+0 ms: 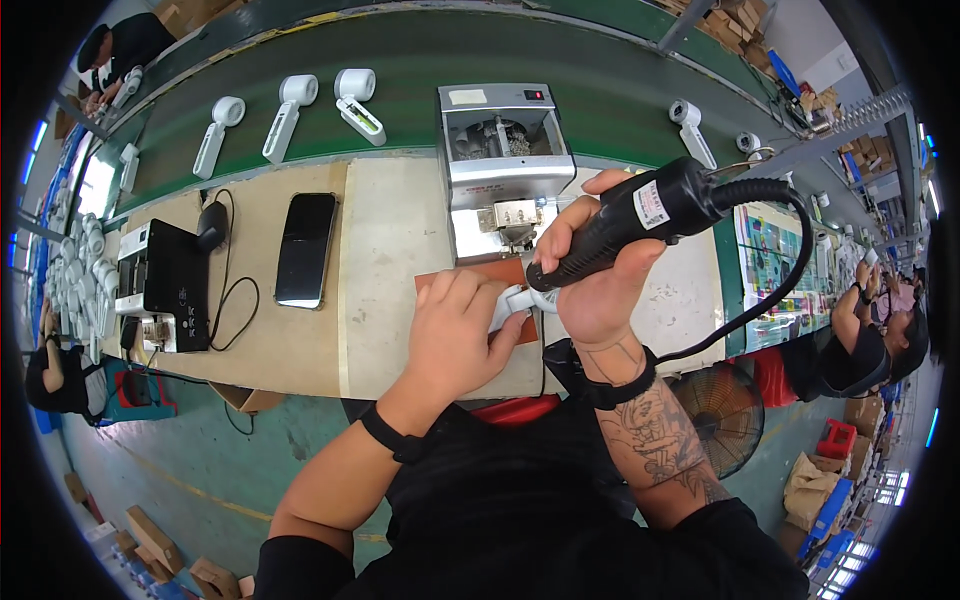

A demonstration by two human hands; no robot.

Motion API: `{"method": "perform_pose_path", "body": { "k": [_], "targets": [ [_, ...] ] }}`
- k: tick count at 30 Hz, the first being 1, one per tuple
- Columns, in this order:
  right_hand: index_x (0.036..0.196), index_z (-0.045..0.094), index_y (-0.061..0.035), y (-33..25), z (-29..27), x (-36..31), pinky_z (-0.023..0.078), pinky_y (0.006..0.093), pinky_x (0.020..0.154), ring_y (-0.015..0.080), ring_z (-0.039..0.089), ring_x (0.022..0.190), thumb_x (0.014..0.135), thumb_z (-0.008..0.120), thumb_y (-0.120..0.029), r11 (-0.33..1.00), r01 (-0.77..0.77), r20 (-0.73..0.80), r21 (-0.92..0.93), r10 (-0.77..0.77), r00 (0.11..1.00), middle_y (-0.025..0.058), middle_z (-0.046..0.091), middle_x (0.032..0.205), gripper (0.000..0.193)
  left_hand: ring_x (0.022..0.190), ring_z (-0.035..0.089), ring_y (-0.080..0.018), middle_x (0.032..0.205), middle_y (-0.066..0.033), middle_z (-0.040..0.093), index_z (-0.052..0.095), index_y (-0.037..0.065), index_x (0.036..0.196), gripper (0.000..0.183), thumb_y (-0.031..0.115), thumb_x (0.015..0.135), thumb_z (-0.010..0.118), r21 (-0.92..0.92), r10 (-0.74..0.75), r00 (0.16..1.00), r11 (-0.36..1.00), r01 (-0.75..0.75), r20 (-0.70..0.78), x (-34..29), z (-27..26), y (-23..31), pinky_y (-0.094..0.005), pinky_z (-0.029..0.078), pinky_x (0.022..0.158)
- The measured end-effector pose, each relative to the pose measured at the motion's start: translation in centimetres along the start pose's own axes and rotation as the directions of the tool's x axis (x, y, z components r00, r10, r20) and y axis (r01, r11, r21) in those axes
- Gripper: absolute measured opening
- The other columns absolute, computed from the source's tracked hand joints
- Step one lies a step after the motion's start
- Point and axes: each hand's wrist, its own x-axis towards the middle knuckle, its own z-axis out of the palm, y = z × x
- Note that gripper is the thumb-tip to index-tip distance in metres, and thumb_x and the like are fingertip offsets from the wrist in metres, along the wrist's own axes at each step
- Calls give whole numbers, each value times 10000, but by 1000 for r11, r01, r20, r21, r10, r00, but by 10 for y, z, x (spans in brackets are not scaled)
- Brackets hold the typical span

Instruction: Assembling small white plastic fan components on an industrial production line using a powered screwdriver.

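My right hand [605,305] is closed round a black electric screwdriver [625,215], tilted so that its lower end points down and left. A ribbed black cable trails from the tool's upper end. With fingers curled, my left hand [455,335] grips a white plastic part [513,302] over a reddish-brown mat [508,270]. The screwdriver's nose is close to that part; whether they touch is hidden by my fingers. Just beyond my hands stands a metal screw feeder [505,178] with many small screws in its open tray.
A smartphone [306,250] and a black machine with a cord [185,290] lie left on the worktable. Along the green conveyor belt [410,55] rest several white handheld fans [291,118]. A coiled hose [865,112] hangs upper right; co-workers sit at both sides.
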Motion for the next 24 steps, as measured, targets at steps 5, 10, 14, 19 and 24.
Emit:
{"method": "perform_pose_path", "body": {
  "k": [5,10,14,19,24],
  "targets": [
    [1247,461,-19,12,6,-7,481,248,610,99,577,673,825,659,-810,996,-15,-26,89,17,1000,32,607,761,917,996,601,-312,1058,-94,644,709,57,1096,348,206,799,813,12,7,1000,1000,-7,-8,0,-2,-2,-422,466,871],
    [1258,451,-50,12,7,-16,466,250,602,106,559,692,776,720,-788,990,-50,50,133,43,998,39,604,793,922,997,600,-315,1062,-89,643,706,79,1168,394,229,816,799,0,10,1000,1000,-10,1,-2,-3,-2,-434,455,863],
    [1213,461,-47,11,12,-16,463,240,580,99,550,651,757,704,-817,998,-7,39,65,4,999,42,602,781,928,1010,599,-315,1078,-92,637,702,71,1149,374,224,821,796,-36,-27,999,999,28,40,-1,-8,2,-441,456,871],
    [1308,452,-2,4,12,0,457,248,591,98,565,651,828,602,-843,999,-16,73,42,13,997,29,598,751,980,1016,600,-317,1086,-84,639,715,79,1148,361,233,834,801,-9,-27,1000,1000,27,11,-5,-7,-1,-436,462,885],
    [1307,464,17,-5,23,33,488,261,605,116,575,649,833,630,-828,977,191,-25,93,-189,982,51,613,764,983,1006,603,-315,1090,-83,650,737,82,1129,336,228,836,816,-20,-35,999,999,34,-24,-5,-5,-1,-430,469,886]
  ]
}}
